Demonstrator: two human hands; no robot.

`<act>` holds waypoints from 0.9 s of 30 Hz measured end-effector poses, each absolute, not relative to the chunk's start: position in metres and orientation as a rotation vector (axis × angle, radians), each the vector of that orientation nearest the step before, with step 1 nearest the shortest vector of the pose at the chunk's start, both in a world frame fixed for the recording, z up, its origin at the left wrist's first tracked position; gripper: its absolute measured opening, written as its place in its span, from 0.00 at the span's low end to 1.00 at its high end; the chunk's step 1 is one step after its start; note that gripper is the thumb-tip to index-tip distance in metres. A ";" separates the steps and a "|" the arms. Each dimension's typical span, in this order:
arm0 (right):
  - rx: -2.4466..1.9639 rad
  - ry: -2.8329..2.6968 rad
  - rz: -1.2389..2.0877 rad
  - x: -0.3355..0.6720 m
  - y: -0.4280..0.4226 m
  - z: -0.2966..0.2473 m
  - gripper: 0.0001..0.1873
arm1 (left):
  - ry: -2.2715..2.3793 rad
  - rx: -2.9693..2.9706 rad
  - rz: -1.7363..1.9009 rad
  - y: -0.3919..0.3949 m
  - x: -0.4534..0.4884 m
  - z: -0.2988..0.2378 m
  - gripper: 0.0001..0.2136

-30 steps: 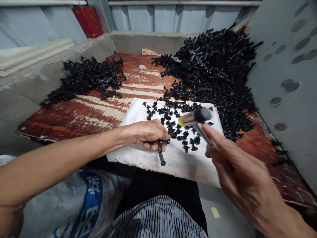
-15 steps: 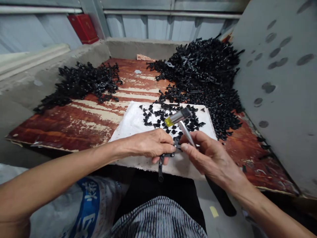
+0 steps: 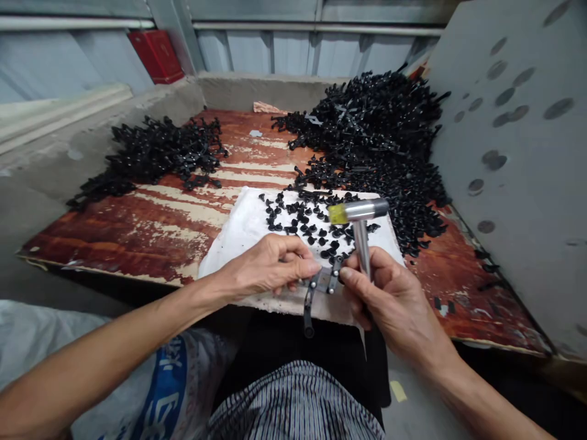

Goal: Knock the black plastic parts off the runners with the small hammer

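My left hand (image 3: 279, 266) pinches a black jointed bracket (image 3: 324, 280) with silvery rivets, held over the near edge of a white pad (image 3: 229, 238). One arm of the bracket hangs down toward my lap. In my right hand (image 3: 389, 293) is a hammer (image 3: 362, 241) with a metal head, one yellow face and one dark face, its head raised upright. The right thumb and fingertips also meet the bracket's right end. Small black plugs (image 3: 302, 220) with round flat heads lie scattered on the pad just beyond my hands.
On the worn red-brown board (image 3: 174, 226), a large heap of black parts (image 3: 380, 128) rises at the back right and a smaller heap (image 3: 160, 150) sits left. A grey spotted panel (image 3: 509, 153) borders the right. A red box (image 3: 156, 56) stands behind; a printed sack (image 3: 169, 379) lies below left.
The hammer head has swung right and turned more level. My right hand has shifted slightly, and the bracket now shows more between my hands, spread to the right.
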State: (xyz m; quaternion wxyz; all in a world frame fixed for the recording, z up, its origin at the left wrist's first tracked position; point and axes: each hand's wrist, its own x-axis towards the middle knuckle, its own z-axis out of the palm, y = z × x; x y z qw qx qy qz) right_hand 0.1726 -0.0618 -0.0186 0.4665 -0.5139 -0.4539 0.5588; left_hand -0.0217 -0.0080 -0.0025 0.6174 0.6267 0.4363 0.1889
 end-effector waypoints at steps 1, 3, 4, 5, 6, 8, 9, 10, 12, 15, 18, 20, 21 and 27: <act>-1.263 -1.063 1.349 0.173 -0.061 -0.018 0.15 | 1.008 1.333 0.493 -0.011 -0.021 -0.003 0.13; -1.257 -0.994 1.305 0.174 -0.061 -0.019 0.16 | 0.973 1.121 0.581 -0.018 -0.017 -0.006 0.19; -1.252 -0.981 1.297 0.173 -0.061 -0.019 0.16 | 0.945 1.029 0.605 -0.022 -0.013 -0.008 0.22; -1.248 -0.980 1.305 0.172 -0.061 -0.019 0.16 | 0.924 0.951 0.621 -0.026 -0.009 -0.009 0.24; -1.247 -0.985 1.325 0.171 -0.062 -0.019 0.15 | 0.914 0.890 0.641 -0.029 -0.004 -0.011 0.25; -1.242 -1.026 1.369 0.170 -0.064 -0.019 0.15 | 0.937 0.810 0.689 -0.031 0.005 -0.013 0.21; -1.245 -1.057 1.374 0.171 -0.065 -0.018 0.15 | 0.971 0.786 0.704 -0.030 0.008 -0.014 0.17; -1.252 -1.089 1.361 0.173 -0.066 -0.017 0.15 | 1.012 0.769 0.709 -0.027 0.010 -0.013 0.13; -1.282 -1.132 1.292 0.180 -0.068 -0.017 0.15 | 1.105 0.756 0.699 -0.018 0.010 -0.011 0.09; -1.338 -1.076 1.173 0.195 -0.069 -0.021 0.16 | 1.195 0.787 0.675 -0.005 0.007 -0.007 0.11; -1.366 -0.977 1.156 0.205 -0.069 -0.031 0.17 | 1.251 0.824 0.629 0.004 0.007 -0.005 0.11; -1.364 -0.939 1.189 0.208 -0.070 -0.037 0.18 | 1.277 0.837 0.597 0.007 0.009 -0.005 0.11; -1.358 -0.925 1.208 0.208 -0.070 -0.039 0.18 | 1.285 0.839 0.590 0.008 0.010 -0.005 0.11; -1.318 -0.868 1.246 0.211 -0.072 -0.042 0.17 | 1.315 0.827 0.575 0.012 0.011 -0.006 0.11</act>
